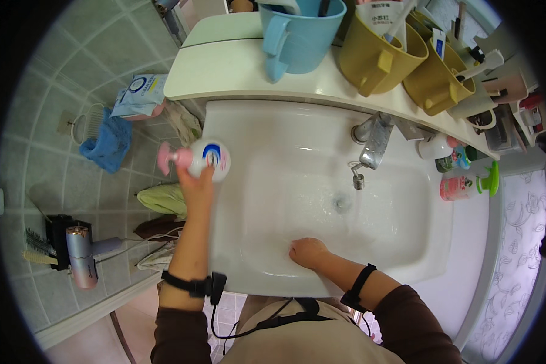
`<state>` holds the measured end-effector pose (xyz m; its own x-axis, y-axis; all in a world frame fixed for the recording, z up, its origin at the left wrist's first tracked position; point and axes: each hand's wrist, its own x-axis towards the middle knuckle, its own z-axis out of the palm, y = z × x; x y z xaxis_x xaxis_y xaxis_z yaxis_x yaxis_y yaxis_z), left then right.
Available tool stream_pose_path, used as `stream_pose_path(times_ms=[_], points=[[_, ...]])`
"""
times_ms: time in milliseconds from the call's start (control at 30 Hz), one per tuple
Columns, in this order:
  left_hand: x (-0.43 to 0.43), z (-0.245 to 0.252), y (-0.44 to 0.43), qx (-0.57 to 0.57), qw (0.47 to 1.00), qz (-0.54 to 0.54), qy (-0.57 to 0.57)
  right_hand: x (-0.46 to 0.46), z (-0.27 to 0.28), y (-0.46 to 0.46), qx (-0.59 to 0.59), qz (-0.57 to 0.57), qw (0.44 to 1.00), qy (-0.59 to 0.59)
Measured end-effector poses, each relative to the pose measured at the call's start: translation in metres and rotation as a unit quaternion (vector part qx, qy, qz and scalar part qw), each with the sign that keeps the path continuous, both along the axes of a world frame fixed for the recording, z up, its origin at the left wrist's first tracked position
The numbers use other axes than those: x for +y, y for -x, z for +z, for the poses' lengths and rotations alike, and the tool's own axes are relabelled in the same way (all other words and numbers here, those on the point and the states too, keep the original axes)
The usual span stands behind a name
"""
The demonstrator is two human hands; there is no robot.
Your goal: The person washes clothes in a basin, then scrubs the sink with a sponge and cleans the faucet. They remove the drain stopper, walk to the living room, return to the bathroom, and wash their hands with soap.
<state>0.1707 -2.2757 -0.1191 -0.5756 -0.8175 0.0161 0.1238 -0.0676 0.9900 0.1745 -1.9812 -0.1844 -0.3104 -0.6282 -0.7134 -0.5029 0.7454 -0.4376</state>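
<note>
My left hand grips a white pump bottle with a pink pump head at the left rim of the white washbasin. The bottle leans toward the wall, its blue-and-pink label facing up. Low in the basin, near its front edge, my right hand is curled into a fist; its palm is hidden. A chrome faucet with a jointed nozzle reaches over the basin. Below the nozzle, a faint stream seems to fall, and the basin around the drain is wet.
A ledge behind the basin bears a blue mug and mustard-coloured mugs with brushes and tubes. Bottles, one a pink green-pump bottle, stand at right. Left, cloths and a hair dryer hang by the tiled wall.
</note>
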Motion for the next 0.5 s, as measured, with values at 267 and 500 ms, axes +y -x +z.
stream_pose_path(times_ms=[267,500], points=[[0.027,0.023,-0.109,0.001,0.998,0.045,-0.038,-0.062,0.061,0.034,0.099,-0.25,0.94,0.208],[0.033,0.041,-0.136,-0.025,0.998,0.046,0.02,-0.173,0.05,0.015,0.303,0.086,0.871,0.377]])
